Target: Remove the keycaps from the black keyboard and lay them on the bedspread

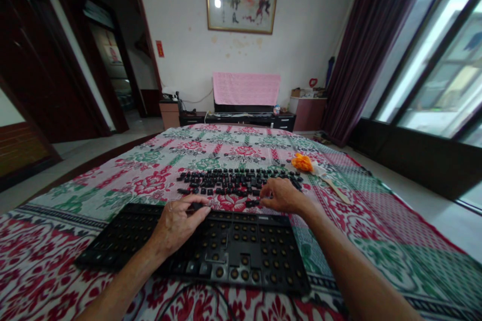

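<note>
A black computer keyboard (246, 248) lies on the patterned cloth in front of me. Its right part shows bare key posts, while some keys sit along its lower left edge. My left hand (178, 223) is over the keyboard's upper middle, thumb and forefinger pinched on a small dark keycap (197, 205). Beyond the keyboard, loose black keycaps (226, 180) are laid out in several rows. At their near right side is my right hand (280, 195), its fingers bent down and closed beside a dark keycap (252, 203). What lies between those fingertips is hidden.
A brush with an orange fluffy head (302, 162) and a pale flat handle (337, 190) lies right of the keycaps. The keyboard's cable (188, 288) curls at the near edge. A low black cabinet (241, 119) stands beyond the cloth-covered surface (150, 160).
</note>
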Tool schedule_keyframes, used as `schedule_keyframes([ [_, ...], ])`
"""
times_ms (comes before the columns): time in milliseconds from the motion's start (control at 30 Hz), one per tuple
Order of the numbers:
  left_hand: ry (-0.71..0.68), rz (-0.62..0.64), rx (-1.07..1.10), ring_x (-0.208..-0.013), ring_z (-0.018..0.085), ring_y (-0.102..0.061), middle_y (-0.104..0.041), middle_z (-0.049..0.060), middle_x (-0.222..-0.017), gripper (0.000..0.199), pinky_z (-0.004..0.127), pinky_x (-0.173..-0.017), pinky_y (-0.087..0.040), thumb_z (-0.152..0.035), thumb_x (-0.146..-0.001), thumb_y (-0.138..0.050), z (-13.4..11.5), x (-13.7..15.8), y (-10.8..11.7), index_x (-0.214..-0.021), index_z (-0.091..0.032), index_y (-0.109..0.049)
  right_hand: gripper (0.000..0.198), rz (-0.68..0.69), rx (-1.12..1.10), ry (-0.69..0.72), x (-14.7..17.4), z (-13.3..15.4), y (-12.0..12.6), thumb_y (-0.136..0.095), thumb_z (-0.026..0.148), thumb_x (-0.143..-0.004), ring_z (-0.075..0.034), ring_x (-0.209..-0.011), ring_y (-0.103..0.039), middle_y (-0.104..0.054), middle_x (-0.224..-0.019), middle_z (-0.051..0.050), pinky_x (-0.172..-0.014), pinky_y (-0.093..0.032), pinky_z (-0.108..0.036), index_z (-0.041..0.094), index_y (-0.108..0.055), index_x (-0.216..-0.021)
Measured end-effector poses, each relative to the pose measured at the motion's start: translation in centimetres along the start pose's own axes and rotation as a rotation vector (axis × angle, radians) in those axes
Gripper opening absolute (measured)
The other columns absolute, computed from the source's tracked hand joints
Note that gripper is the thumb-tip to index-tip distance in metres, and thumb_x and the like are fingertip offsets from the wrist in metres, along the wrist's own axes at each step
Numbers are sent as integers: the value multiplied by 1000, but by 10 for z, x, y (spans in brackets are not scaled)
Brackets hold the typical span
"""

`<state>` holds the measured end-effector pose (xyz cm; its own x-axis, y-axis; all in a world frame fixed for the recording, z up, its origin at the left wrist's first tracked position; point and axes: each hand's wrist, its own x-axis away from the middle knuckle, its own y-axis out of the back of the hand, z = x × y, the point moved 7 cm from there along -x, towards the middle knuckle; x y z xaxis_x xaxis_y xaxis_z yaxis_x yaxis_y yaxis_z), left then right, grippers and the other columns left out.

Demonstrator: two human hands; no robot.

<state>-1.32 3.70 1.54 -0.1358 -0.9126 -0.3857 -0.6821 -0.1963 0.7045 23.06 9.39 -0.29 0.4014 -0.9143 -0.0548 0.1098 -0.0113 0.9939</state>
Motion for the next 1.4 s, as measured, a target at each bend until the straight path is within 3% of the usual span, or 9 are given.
schedule_keyframes([
  [233, 28, 12, -6, -65, 14, -62, -70, -1, -76, 26, 20, -63, -47, -37, -70, -53, 0, 0, -2, -84, -21, -68, 20, -50, 9, 58, -1, 11, 0, -56, 32, -71, -21, -89, -54, -64, -91, -4, -78, -32, -32, 28, -68, -87],
  [600, 1, -2, -7, -68, 15, -62, -70, -1, -79, 24, 22, -67, -48, -37, -70, -53, -1, 0, 0, -81, -22, -68, 15, -14, -19, 20, -1, 9, -4, -60, 29, -66, -18, -84, -53, -63, -84, -2, -79, -32, -31, 24, -67, -79],
  [867, 36, 0, 10, -59, 13, -61, -70, -1, -73, 25, 21, -59, -48, -37, -68, -53, -5, 0, 1, -80, -20, -68, 27, -72, -4, 126, -4, 27, -4, -61, 34, -70, -20, -92, -49, -57, -94, -4, -83, -29, -33, 30, -65, -96],
  [1100, 0, 2, -18, -66, 14, -63, -70, -1, -76, 24, 22, -65, -49, -37, -70, -53, -2, -1, -1, -81, -22, -68, 21, -61, 6, 117, -4, 30, -6, -54, 33, -76, -19, -88, -49, -58, -91, -4, -82, -27, -31, 28, -68, -91],
  [1400, -9, 8, -24, -81, 16, -63, -70, -1, -87, 23, 22, -74, -47, -37, -72, -53, 0, 0, -2, -83, -23, -67, 30, -64, 59, 97, -4, 31, -8, -40, 35, -85, -18, -83, -50, -58, -87, -6, -77, -29, -31, 22, -67, -85],
])
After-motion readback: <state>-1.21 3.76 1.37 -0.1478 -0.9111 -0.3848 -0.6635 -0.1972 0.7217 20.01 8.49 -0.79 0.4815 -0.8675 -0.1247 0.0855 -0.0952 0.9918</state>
